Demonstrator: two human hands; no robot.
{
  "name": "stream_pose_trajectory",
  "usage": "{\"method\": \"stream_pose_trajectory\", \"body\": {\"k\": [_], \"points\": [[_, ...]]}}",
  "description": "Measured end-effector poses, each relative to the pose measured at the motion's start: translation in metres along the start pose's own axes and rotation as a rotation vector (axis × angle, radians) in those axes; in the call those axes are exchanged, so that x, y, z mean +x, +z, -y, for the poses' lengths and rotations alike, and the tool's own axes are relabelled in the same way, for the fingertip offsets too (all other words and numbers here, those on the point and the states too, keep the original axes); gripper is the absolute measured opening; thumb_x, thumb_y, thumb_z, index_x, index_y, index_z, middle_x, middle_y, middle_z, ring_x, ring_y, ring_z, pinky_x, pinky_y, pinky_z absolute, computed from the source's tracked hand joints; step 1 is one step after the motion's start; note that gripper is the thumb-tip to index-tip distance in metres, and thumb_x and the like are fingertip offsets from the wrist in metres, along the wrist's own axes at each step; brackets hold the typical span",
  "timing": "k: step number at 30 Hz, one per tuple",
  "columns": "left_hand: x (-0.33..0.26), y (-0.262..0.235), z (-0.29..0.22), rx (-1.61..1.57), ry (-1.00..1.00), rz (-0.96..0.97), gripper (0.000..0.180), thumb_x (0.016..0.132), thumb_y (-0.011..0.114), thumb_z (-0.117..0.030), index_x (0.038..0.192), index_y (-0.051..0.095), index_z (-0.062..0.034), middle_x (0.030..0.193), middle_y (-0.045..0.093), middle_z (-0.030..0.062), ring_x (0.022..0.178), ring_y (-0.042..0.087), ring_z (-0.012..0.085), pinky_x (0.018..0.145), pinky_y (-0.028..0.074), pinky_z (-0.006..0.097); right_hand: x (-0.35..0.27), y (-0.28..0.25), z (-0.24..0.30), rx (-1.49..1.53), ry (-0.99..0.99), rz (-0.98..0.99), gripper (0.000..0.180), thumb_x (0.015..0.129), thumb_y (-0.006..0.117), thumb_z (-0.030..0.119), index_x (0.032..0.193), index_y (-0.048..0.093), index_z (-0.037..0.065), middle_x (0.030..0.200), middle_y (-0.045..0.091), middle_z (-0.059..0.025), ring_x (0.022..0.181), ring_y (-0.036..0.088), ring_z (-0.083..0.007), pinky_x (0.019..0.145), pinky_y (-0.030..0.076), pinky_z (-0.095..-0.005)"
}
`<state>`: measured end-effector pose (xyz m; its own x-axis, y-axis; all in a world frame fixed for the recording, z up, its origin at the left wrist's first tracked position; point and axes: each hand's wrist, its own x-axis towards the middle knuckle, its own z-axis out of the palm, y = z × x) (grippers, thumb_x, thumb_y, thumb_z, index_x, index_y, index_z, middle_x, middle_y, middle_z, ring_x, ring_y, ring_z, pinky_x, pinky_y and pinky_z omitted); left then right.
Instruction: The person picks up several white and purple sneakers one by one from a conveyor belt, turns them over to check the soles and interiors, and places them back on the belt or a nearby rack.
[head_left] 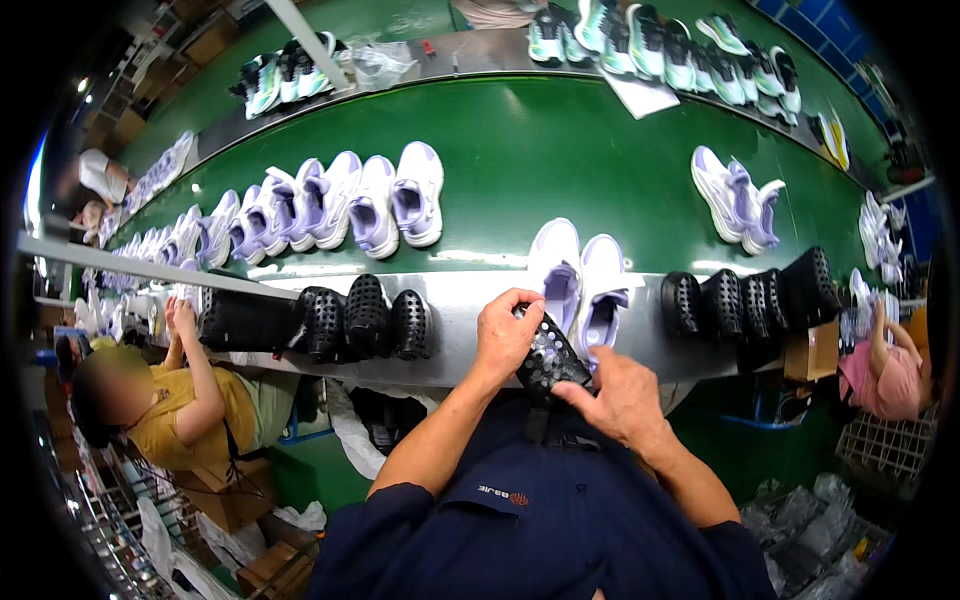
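A black plastic shoe tree, dotted with round holes, is held tilted at the table's front edge. My left hand is closed around its upper end. At its lower end rests the thumb of my right hand, whose fingers curl beside the heel of a shoe and are partly hidden. Just beyond my hands stand two white and lavender sneakers, a left one and a right one, toes pointing away and openings toward me.
Black perforated shoe trees stand in groups left and right on the metal ledge. More white-lavender sneakers line the green belt; mint-green ones sit behind. A metal bar crosses left. Co-workers sit at both sides.
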<state>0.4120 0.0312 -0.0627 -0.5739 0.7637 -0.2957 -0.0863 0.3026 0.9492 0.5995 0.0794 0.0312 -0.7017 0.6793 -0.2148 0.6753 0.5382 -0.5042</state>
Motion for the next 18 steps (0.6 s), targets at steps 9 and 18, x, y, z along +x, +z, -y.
{"method": "stream_pose_trajectory", "body": {"k": [9, 18], "points": [[0.028, 0.028, -0.003, 0.663, 0.45, -0.146, 0.037, 0.086, 0.072, -0.018, 0.116, 0.061, 0.001, 0.099, 0.067, 0.0192, 0.083, 0.063, 0.0323, 0.081, 0.052, 0.042, 0.01, 0.007, -0.031, -0.001, 0.0, -0.035, 0.04, 0.087, 0.073, 0.036, 0.082, 0.056, -0.001, 0.066, 0.064, -0.0237, 0.063, 0.064, -0.0459, 0.059, 0.05, -0.0523], [0.084, 0.028, 0.008, 0.86, 0.612, 0.443, 0.017, 0.085, 0.061, -0.007, 0.097, 0.07, 0.0019, 0.093, 0.066, 0.0248, 0.093, 0.061, 0.0421, 0.085, 0.05, 0.048, 0.076, 0.056, -0.038, -0.256, 0.059, -0.059, 0.025, 0.09, 0.064, 0.022, 0.091, 0.06, -0.003, 0.076, 0.069, -0.0204, 0.07, 0.07, -0.0372, 0.06, 0.056, -0.044]]}}
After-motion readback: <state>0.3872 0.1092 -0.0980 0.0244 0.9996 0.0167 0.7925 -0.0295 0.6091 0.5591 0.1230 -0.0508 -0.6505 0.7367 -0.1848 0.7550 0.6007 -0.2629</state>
